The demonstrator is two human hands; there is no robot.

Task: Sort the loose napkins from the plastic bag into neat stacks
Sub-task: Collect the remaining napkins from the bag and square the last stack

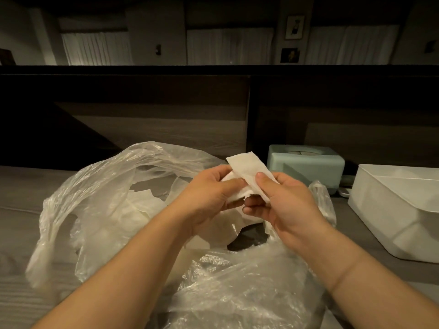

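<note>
Both the left hand [209, 198] and the right hand [282, 205] pinch a folded white paper napkin [247, 169] in a closed grip above the crinkled clear plastic bag [99, 198] on the grey table [21, 233]; pulling apart could tear the thin paper.

Green tissue box [306, 162], white bin [401, 210], curtains [228, 46]

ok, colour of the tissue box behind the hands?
Pale mint green tissue box, with a lighter oval opening on top. Head view, the only one.
</note>
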